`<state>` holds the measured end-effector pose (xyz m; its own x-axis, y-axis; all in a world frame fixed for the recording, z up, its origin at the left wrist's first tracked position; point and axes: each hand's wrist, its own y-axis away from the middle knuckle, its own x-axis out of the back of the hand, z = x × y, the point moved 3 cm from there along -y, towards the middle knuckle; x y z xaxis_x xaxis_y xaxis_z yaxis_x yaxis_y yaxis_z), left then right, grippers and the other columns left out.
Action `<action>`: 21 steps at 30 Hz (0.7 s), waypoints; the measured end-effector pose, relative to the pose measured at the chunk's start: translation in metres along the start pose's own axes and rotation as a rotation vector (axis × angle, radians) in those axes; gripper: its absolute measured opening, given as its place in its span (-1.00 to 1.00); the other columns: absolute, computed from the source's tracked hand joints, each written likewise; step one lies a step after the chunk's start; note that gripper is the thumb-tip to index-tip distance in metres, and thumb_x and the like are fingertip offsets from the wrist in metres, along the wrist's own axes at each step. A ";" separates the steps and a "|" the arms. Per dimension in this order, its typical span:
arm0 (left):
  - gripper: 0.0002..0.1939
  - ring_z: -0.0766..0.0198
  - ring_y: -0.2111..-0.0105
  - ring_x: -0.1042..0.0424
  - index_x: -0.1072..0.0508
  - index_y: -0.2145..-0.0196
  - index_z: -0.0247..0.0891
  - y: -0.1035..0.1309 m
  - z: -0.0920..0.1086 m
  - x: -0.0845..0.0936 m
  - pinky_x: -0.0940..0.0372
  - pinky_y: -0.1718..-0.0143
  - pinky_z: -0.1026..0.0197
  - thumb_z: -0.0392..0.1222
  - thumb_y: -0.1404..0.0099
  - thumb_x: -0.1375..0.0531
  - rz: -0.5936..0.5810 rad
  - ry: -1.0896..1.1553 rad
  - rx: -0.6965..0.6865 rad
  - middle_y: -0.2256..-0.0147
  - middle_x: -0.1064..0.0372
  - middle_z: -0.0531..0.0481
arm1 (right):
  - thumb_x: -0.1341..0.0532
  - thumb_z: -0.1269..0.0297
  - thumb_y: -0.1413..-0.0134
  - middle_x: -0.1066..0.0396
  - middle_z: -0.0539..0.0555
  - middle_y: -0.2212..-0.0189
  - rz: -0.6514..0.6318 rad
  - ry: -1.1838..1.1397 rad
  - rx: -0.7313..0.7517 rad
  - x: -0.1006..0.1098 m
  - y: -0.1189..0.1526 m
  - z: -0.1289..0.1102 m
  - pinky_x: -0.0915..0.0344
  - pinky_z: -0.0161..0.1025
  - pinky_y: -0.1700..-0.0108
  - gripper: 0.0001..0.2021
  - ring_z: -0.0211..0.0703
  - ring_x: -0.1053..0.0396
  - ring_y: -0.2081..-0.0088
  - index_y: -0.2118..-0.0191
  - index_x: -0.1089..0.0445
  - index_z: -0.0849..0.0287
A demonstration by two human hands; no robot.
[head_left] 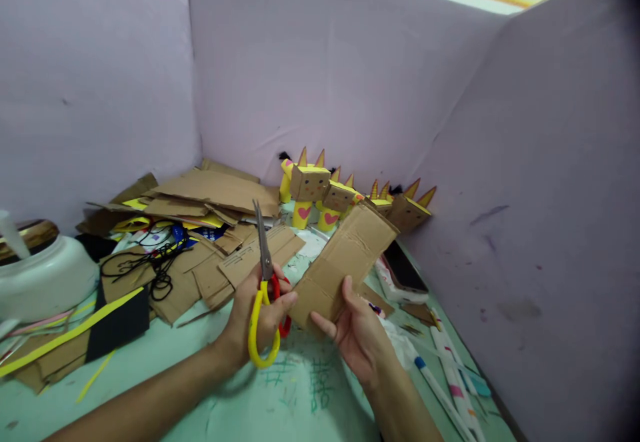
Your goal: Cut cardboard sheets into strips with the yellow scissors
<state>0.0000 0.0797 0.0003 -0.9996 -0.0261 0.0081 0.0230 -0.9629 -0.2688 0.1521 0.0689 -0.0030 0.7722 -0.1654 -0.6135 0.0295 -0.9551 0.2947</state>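
Note:
Scissors (264, 292) with one yellow and one red handle are in my left hand (257, 315), their blades pointing up and looking closed. My left thumb reaches toward the lower left edge of a piece of cardboard (347, 255); whether it touches, I cannot tell. That long brown piece is tilted up to the right and has crease lines across it. My right hand (357, 329) grips its lower right side, thumb on the front face and other fingers partly hidden behind. The green tabletop (300, 402) lies below both hands.
Cardboard scraps (215, 192) and black cord (163, 265) are heaped at the left, beside a white pot (47, 282). Box-headed cardboard figures (310, 185) stand along the back wall. At right are a phone (405, 267) and several markers (450, 369). Purple walls enclose the table.

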 end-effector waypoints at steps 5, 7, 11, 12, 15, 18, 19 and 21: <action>-0.83 0.30 0.59 -0.32 -0.21 0.31 -0.19 -0.007 -0.001 0.005 -0.24 0.56 0.28 -0.06 -0.23 -0.09 -0.162 -0.163 0.040 0.55 -0.29 0.12 | -0.20 0.14 -0.05 -0.46 -0.02 0.09 0.178 -0.021 0.167 0.009 -0.004 -0.008 -0.48 -0.24 0.50 -0.64 -0.10 -0.45 0.16 -0.01 -0.28 -0.03; -0.81 0.26 0.57 -0.35 -0.24 0.28 -0.20 -0.010 0.002 0.009 -0.25 0.52 0.24 -0.04 -0.27 -0.04 -0.206 -0.360 0.017 0.51 -0.35 0.06 | -0.20 0.12 -0.05 -0.46 -0.04 0.08 0.231 -0.052 0.258 0.016 -0.006 -0.018 -0.49 -0.23 0.44 -0.64 -0.11 -0.42 0.10 0.00 -0.27 -0.06; -0.74 0.11 0.28 -0.41 -0.28 0.11 -0.20 -0.013 0.009 0.012 -0.27 0.25 0.13 -0.15 -0.24 -0.01 -0.313 -0.605 -0.116 0.27 -0.42 -0.09 | -0.21 0.05 0.00 -0.50 -0.01 0.15 0.276 -0.071 0.356 0.028 -0.008 -0.034 -0.49 -0.20 0.37 -0.61 -0.11 -0.42 0.10 0.01 -0.29 -0.05; -0.71 0.08 0.20 -0.38 -0.29 0.09 -0.20 -0.012 0.010 0.012 -0.25 0.18 0.10 -0.17 -0.23 0.00 -0.339 -0.616 -0.133 0.21 -0.40 -0.11 | -0.22 0.04 0.00 -0.50 0.00 0.17 0.287 -0.077 0.363 0.029 -0.008 -0.036 -0.49 -0.19 0.37 -0.60 -0.11 -0.43 0.11 0.02 -0.30 -0.04; -0.72 0.04 0.15 -0.34 -0.35 0.14 -0.17 -0.010 0.011 0.011 -0.21 0.10 0.06 -0.20 -0.19 0.00 -0.401 -0.623 -0.134 0.18 -0.40 -0.11 | -0.22 0.05 0.01 -0.50 -0.01 0.17 0.304 -0.100 0.381 0.029 -0.005 -0.038 -0.49 -0.18 0.37 -0.60 -0.10 -0.44 0.12 0.01 -0.29 -0.05; -0.74 0.03 0.21 -0.36 -0.38 0.20 -0.13 -0.006 0.012 0.012 -0.22 0.13 0.10 -0.18 -0.15 -0.04 -0.433 -0.617 -0.101 0.25 -0.43 -0.08 | -0.21 0.05 0.00 -0.48 -0.02 0.12 0.308 -0.108 0.414 0.025 -0.002 -0.036 -0.49 -0.19 0.37 -0.60 -0.12 -0.43 0.12 0.00 -0.27 -0.08; -0.75 0.04 0.22 -0.37 -0.39 0.21 -0.13 -0.004 0.013 0.013 -0.23 0.15 0.11 -0.19 -0.14 -0.05 -0.445 -0.624 -0.095 0.27 -0.44 -0.08 | -0.21 0.05 0.00 -0.47 -0.02 0.11 0.305 -0.108 0.421 0.024 -0.001 -0.035 -0.48 -0.19 0.37 -0.60 -0.12 -0.43 0.12 0.00 -0.27 -0.08; -0.78 0.06 0.26 -0.38 -0.39 0.23 -0.13 -0.001 0.016 0.013 -0.23 0.19 0.14 -0.19 -0.14 -0.06 -0.469 -0.641 -0.081 0.30 -0.44 -0.06 | -0.21 0.05 -0.01 -0.45 -0.03 0.07 0.292 -0.106 0.426 0.020 0.001 -0.033 -0.49 -0.19 0.38 -0.61 -0.12 -0.42 0.11 0.01 -0.28 -0.08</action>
<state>-0.0131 0.0761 0.0157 -0.7008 0.2038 0.6836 -0.4239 -0.8898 -0.1693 0.1884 0.0731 0.0092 0.6403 -0.4427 -0.6277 -0.4550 -0.8770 0.1543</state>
